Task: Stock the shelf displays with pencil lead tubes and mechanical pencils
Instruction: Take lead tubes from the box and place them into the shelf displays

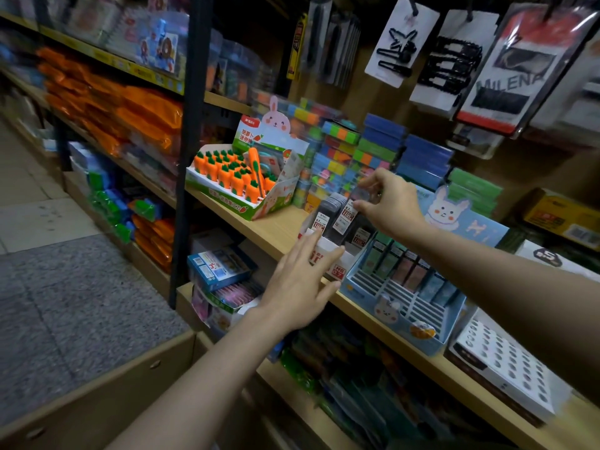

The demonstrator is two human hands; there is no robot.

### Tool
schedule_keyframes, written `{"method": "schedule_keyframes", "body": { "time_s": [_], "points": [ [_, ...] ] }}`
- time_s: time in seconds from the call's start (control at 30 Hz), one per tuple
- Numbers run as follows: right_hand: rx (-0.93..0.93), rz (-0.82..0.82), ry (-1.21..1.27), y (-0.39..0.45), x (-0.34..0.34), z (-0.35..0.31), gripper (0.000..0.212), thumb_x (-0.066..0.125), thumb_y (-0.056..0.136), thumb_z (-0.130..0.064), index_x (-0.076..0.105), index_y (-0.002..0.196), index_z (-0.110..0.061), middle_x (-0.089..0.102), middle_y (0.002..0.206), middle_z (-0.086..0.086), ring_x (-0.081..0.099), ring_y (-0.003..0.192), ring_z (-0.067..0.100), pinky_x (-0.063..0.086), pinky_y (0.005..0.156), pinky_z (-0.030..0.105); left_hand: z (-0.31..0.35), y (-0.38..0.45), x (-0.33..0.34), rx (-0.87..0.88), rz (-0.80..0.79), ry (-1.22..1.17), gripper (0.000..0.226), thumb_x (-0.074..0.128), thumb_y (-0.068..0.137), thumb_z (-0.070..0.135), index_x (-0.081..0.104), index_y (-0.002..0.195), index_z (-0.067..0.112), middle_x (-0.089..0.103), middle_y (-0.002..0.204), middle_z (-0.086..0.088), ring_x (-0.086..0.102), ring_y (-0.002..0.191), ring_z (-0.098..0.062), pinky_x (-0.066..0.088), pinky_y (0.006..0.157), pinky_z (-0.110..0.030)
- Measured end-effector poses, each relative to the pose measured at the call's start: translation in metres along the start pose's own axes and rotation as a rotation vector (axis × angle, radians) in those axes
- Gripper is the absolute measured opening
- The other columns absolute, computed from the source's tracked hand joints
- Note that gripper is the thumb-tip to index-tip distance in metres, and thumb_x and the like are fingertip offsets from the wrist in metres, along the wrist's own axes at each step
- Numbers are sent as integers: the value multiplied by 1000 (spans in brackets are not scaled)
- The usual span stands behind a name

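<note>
Head view, taken from above my forearms. Landmark: small white cardboard display box (328, 251) with red print, standing on the light wooden shelf (259, 228). My left hand (302, 287) lies flat against the box front, fingers spread, gripping nothing. My right hand (386, 203), above the box's rear, pinches one clear pencil lead tube (363, 194) between thumb and fingers. Dark lead tubes with white labels (334, 216) stand upright inside the box. Just right of it sits a pale blue rabbit-print display tray (389, 306) holding boxed items.

Stationery shop aisle, wooden shelves (279, 232) of boxed goods, carrot eraser display (240, 180), carded hair clips (397, 43) hanging
</note>
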State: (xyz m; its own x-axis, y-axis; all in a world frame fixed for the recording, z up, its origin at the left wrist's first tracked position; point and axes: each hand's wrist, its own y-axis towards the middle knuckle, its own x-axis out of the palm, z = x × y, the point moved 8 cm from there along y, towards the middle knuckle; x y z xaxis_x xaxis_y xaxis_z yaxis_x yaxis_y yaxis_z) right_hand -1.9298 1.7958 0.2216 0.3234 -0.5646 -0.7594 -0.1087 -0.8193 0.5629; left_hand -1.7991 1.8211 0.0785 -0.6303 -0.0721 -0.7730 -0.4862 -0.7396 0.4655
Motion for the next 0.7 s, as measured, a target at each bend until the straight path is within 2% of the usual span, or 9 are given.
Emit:
{"method": "schedule_keyframes", "body": {
  "time_s": [0.1, 0.2, 0.3, 0.47, 0.53, 0.57, 0.63, 0.7],
  "points": [
    [-23, -44, -64, -1, 15, 2, 24, 78, 81, -19, 62, 100, -18, 60, 96, -4, 55, 85, 12, 42, 67, 21, -3, 0, 3, 16, 7, 32, 59, 45, 98, 48, 19, 150, 41, -7, 162, 6, -7, 149, -17, 15, 118, -48],
    [-75, -63, -196, -4, 23, 1, 24, 79, 79, -23, 62, 96, -19, 64, 100, -1, 59, 89, 18, 50, 72, 34, -4, 2, 3, 29, 34, 9, 57, 46, 98, 47, 21, 149, 40, -4, 162, 6, -5, 150, -17, 19, 118, -48],
    [-110, -64, -297, -8, 29, 1, 26, 80, 77, -26, 63, 94, -18, 61, 104, 3, 58, 95, 23, 51, 75, 40, -4, 3, 5, 33, 36, -22, 58, 48, 98, 44, 22, 149, 39, -4, 161, 6, 2, 150, -20, 26, 117, -47],
    [-150, -87, -362, -15, 32, -3, 31, 71, 85, -30, 66, 113, -17, 56, 115, 5, 57, 103, 26, 50, 85, 45, -3, 2, 6, 55, 27, -15, 60, 50, 98, 40, 20, 150, 38, -8, 162, 5, 5, 150, -24, 34, 113, -48],
    [-134, -70, -306, -19, 23, -2, 38, 67, 88, -31, 61, 124, -18, 53, 121, 5, 56, 105, 23, 51, 87, 41, -1, -1, 6, 59, 14, -35, 61, 50, 98, 40, 18, 150, 38, -13, 162, 6, 8, 149, -23, 36, 112, -45],
    [-128, -32, -236, -25, 15, -3, 38, 66, 90, -29, 59, 126, -19, 52, 121, 4, 55, 102, 18, 51, 87, 34, 0, -4, 6, 64, 10, -32, 61, 49, 98, 39, 17, 150, 38, -14, 162, 5, 9, 149, -23, 35, 112, -44],
    [-103, 76, -21, -49, -3, -5, 28, 63, 91, -22, 59, 119, -21, 53, 115, -3, 52, 92, 2, 48, 81, 16, 2, -13, 5, 83, 16, -12, 61, 48, 99, 37, 17, 152, 37, -11, 163, 4, 10, 149, -20, 32, 115, -41],
    [-98, 116, 170, -88, -6, -9, 21, 63, 90, -16, 57, 108, -26, 54, 105, -10, 53, 89, -3, 48, 76, 12, 0, -27, 3, 81, 43, -52, 58, 48, 99, 33, 23, 151, 34, 2, 163, 6, 15, 147, -17, 28, 117, -37]
  ]
}}
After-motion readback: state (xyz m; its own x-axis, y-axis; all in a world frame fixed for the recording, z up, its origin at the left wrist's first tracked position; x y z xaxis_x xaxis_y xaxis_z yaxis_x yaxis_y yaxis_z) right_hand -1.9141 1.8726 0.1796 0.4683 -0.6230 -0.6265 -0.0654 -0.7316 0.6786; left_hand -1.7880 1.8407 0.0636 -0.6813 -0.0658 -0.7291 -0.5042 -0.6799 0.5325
